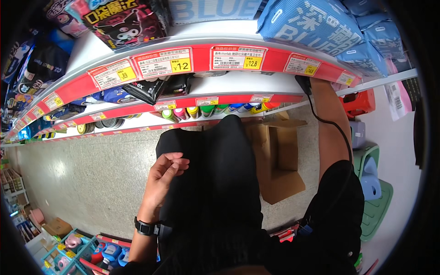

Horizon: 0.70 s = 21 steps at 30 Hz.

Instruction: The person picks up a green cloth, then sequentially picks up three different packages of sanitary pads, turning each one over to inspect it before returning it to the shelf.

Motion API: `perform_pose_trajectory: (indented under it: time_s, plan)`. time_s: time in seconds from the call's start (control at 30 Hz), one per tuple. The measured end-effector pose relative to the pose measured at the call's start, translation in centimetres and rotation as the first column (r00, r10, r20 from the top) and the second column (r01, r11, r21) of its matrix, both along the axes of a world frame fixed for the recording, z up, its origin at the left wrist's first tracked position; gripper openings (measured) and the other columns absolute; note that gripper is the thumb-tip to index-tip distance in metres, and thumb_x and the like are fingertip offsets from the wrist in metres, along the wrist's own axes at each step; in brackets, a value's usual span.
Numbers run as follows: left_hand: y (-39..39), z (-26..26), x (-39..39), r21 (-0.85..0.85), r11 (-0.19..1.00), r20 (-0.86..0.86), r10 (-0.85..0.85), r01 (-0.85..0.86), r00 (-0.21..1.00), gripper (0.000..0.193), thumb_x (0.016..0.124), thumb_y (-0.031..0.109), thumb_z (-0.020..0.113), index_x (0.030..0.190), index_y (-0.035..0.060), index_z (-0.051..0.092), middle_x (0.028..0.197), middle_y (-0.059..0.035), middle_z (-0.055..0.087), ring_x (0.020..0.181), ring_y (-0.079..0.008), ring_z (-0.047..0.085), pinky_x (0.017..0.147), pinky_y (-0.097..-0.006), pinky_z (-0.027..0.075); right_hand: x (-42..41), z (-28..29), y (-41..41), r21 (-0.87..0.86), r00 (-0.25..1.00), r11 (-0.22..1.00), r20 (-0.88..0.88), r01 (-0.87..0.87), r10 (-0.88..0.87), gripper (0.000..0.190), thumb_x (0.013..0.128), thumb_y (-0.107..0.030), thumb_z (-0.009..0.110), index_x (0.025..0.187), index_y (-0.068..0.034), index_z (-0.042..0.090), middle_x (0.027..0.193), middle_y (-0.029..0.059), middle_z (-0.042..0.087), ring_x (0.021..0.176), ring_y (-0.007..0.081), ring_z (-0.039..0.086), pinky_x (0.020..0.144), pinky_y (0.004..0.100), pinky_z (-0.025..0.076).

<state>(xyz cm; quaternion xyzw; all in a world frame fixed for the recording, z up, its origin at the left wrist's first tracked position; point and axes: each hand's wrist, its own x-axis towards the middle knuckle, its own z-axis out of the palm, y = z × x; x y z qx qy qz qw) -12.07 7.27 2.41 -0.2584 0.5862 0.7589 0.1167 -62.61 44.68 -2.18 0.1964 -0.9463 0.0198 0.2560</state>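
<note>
Over my left thigh, my left hand (pixel 168 167) is loosely curled, with nothing visible in it. A watch with a dark strap (pixel 147 227) is on that wrist. My right forearm (pixel 330 120) reaches under the red-edged upper shelf (pixel 202 55), whose lip hides the right hand. A black cable (pixel 321 118) runs along this arm from a dark device (pixel 303 83) at the wrist. On the shelf below, black soft packs (pixel 147 90) lie left of the arm. Blue-striped packs (pixel 309 27) and a box with a cartoon character (pixel 120 25) stand on the upper shelf.
An open cardboard box (pixel 278 161) sits on the floor right of my knees. Spray cans (pixel 208 110) line the bottom shelf. At right are a red plastic container (pixel 359 103) and a green bin (pixel 378 209). Detergent bottles (pixel 111 252) stand behind at lower left.
</note>
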Motion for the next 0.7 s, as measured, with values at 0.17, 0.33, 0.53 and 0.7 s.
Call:
perform_pose_trajectory:
  time_s: [0.17, 0.33, 0.53, 0.7]
  plan:
    - [0.9, 0.2, -0.4, -0.002, 1.0, 0.0, -0.026, 0.026, 1.0, 0.026, 0.097, 0.015, 0.053, 0.12, 0.0032, 0.055, 0.11, -0.0108, 0.065, 0.103, -0.0206, 0.063, 0.091, -0.0328, 0.048, 3.2, -1.7, 0.5, -0.04, 0.999, 0.998, -0.003, -0.044, 0.044, 0.039, 0.091, -0.033, 0.052, 0.121, -0.009, 0.059, 0.123, 0.0184, 0.06, 0.119, 0.0359, 0.053, 0.102, 0.0449, 0.039]
    - [1.2, 0.2, 0.4, 0.016, 0.998, -0.022, -0.056, 0.056, 0.998, 0.027, 0.097, 0.015, 0.053, 0.121, 0.0033, 0.055, 0.111, -0.0107, 0.065, 0.104, -0.0203, 0.062, 0.091, -0.0324, 0.047, 7.3, -1.0, 1.3, -0.069, 0.999, 0.996, 0.012, -0.052, 0.053, 0.039, 0.092, -0.034, 0.052, 0.12, -0.009, 0.059, 0.123, 0.0184, 0.06, 0.119, 0.0354, 0.053, 0.102, 0.0445, 0.039]
    - [1.2, 1.6, 2.1, -0.011, 0.998, -0.079, -0.058, 0.057, 0.995, 0.026, 0.097, 0.015, 0.052, 0.121, 0.0031, 0.055, 0.111, -0.0105, 0.065, 0.104, -0.0193, 0.062, 0.091, -0.0319, 0.047, 12.1, 1.2, 1.1, -0.027, 0.999, 0.998, 0.016, 0.051, -0.051, 0.037, 0.091, -0.037, 0.053, 0.112, -0.007, 0.061, 0.112, 0.0211, 0.063, 0.106, 0.0384, 0.059, 0.091, 0.0478, 0.046]
    - [1.1, 2.4, 4.9, -0.006, 0.998, -0.138, -0.068, 0.068, 0.988, 0.027, 0.097, 0.016, 0.052, 0.121, 0.0028, 0.054, 0.111, -0.0101, 0.065, 0.103, -0.0187, 0.062, 0.09, -0.0318, 0.047, 23.7, 3.8, 2.1, -0.237, 0.966, 0.951, 0.209, 0.198, -0.15, 0.039, 0.093, -0.041, 0.053, 0.097, -0.003, 0.062, 0.081, 0.0262, 0.065, 0.082, 0.047, 0.062, 0.071, 0.0538, 0.048]
